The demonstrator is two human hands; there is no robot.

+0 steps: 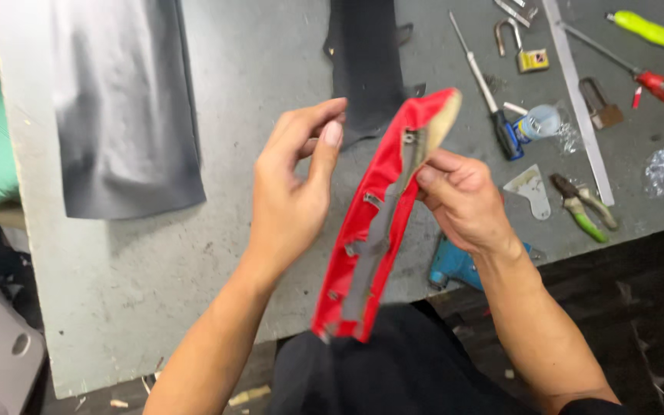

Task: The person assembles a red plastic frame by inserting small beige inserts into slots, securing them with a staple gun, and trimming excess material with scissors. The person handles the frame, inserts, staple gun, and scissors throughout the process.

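The right hand [459, 201] pinches a long red strip [382, 207] with a grey band along its middle, holding it slanted above the near edge of the grey workbench [255, 61]. The left hand [293, 184] hovers just beside the strip, fingers curled and apart, gripping nothing. A screwdriver [489, 96], pliers [584, 204] and padlocks [524, 48] lie to the right.

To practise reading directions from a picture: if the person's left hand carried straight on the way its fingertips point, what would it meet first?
Probably the red strip held by the right hand: the left hand points up and right toward its upper end, though depth is unclear.
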